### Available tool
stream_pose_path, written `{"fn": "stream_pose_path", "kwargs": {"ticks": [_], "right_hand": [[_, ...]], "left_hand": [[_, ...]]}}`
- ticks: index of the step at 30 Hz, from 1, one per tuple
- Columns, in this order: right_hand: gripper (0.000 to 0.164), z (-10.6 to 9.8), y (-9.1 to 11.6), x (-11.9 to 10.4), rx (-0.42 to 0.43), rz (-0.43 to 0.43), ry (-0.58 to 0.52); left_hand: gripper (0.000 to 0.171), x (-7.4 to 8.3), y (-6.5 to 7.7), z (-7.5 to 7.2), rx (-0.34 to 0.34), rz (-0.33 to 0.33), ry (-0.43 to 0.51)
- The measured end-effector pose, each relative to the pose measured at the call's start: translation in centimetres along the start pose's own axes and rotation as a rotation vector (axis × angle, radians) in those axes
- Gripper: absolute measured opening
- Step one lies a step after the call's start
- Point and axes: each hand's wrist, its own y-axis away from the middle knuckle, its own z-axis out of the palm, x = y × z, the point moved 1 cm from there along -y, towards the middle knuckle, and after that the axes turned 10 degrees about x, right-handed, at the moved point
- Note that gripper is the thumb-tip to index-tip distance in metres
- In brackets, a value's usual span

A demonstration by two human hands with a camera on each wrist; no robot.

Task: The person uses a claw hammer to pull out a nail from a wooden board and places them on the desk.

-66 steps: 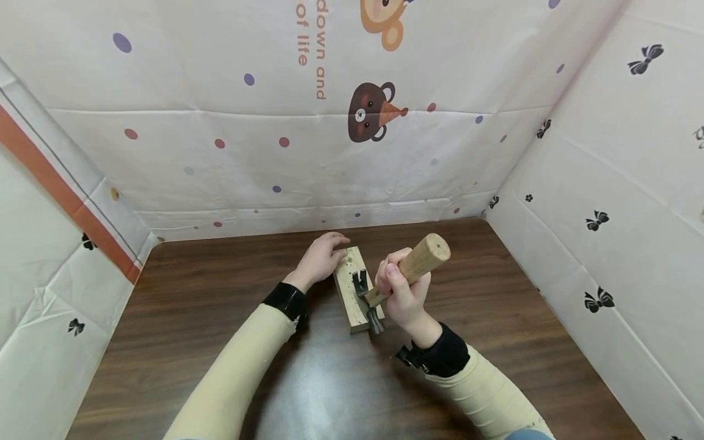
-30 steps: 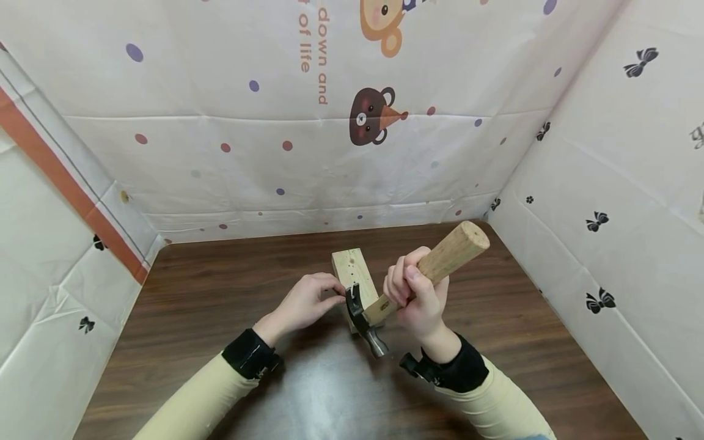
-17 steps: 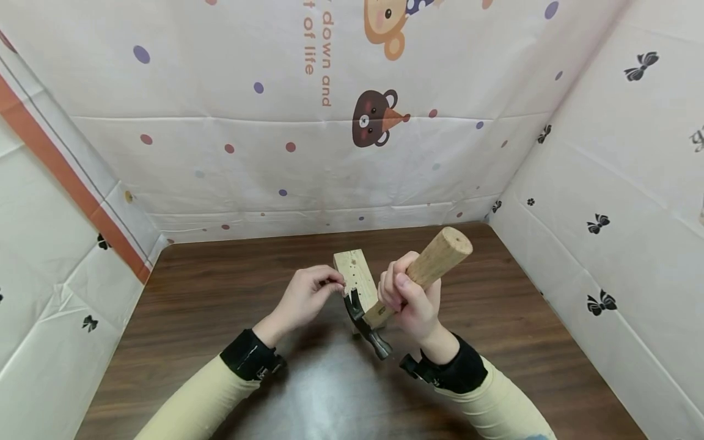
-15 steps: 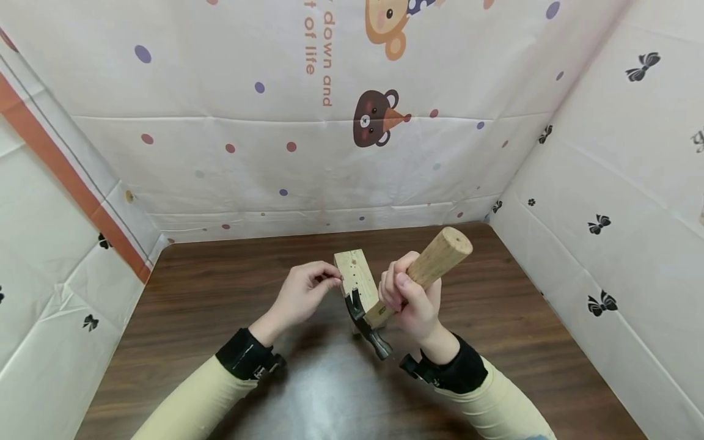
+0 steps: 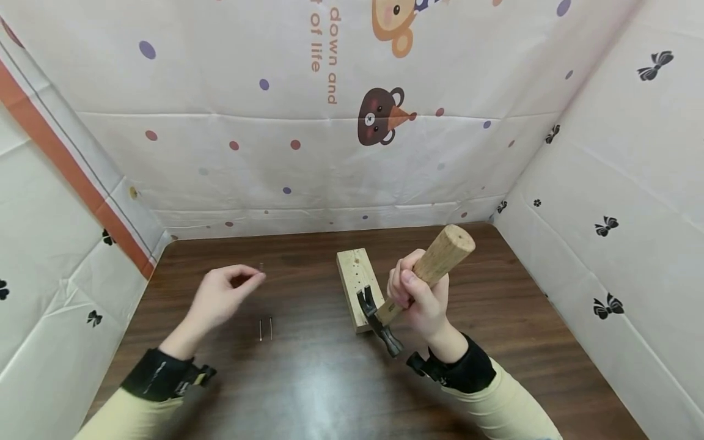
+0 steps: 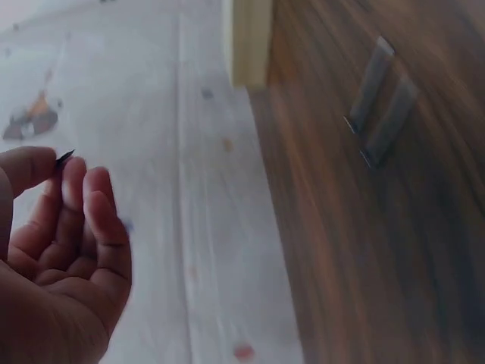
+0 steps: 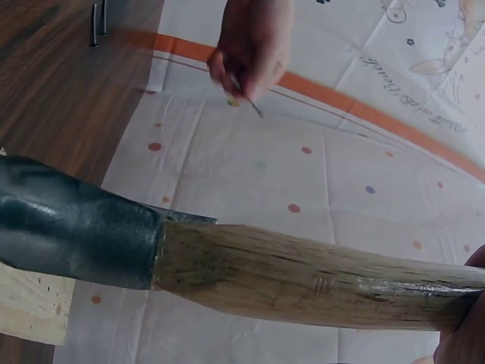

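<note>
My left hand [image 5: 220, 296] is in the air over the left part of the table. Its thumb and index finger pinch a nail [image 7: 250, 102], whose dark point [image 6: 66, 158] pokes out past the fingertips in the left wrist view. My right hand [image 5: 419, 296] grips a claw hammer [image 5: 444, 252] by its wooden handle, butt end raised. The black hammer head [image 5: 379, 324] overlaps the near right side of a pale wooden block [image 5: 352, 275] in the head view. Small dark spots dot the block's top. Two more nails [image 5: 271, 328] lie side by side to the left of it.
The dark wooden table [image 5: 308, 391] meets a white printed sheet [image 5: 247, 177] at the back. More printed sheets rise along the left and right sides. A black strap with a small camera [image 5: 165, 376] is round each wrist.
My left hand has gone from the block to the left, carrying the nail. The two nails on the table, hidden before by that arm, now show. The hammer stays near the block's near end.
</note>
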Motion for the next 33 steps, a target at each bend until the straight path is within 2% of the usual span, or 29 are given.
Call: {"fn": "stream_pose_path", "kwargs": {"ticks": [4,6,9,13,18,25,33], "right_hand": [[0.021,-0.2,0.1,0.0,0.002,0.007,0.012],[0.021,-0.3,0.1,0.0,0.007,0.011,0.015],[0.022,-0.4,0.1,0.0,0.013,0.017,0.012],[0.021,-0.4,0.2,0.0,0.014,0.016,0.013],[0.020,-0.3,0.2,-0.1,0.017,0.020,0.020],[0.020,-0.4,0.2,-0.2,0.020,0.027,0.021],[0.018,-0.6,0.1,-0.4,0.020,0.011,0.036]], "left_hand": [[0.025,-2.5,1.2,-2.3,-0.060,-0.104,-0.092],[0.026,-3.5,2.0,-2.7,-0.118,-0.165,-0.108],[0.026,-4.6,3.2,-2.3,-0.209,-0.248,-0.113],[0.024,-5.5,4.6,-0.8,-0.307,-0.313,-0.118],[0.027,-5.7,5.7,0.8,-0.371,-0.291,-0.199],[0.026,-5.8,5.7,1.8,-0.357,-0.266,-0.259],[0.029,-6.3,5.5,2.4,-0.378,-0.245,-0.289]]}}
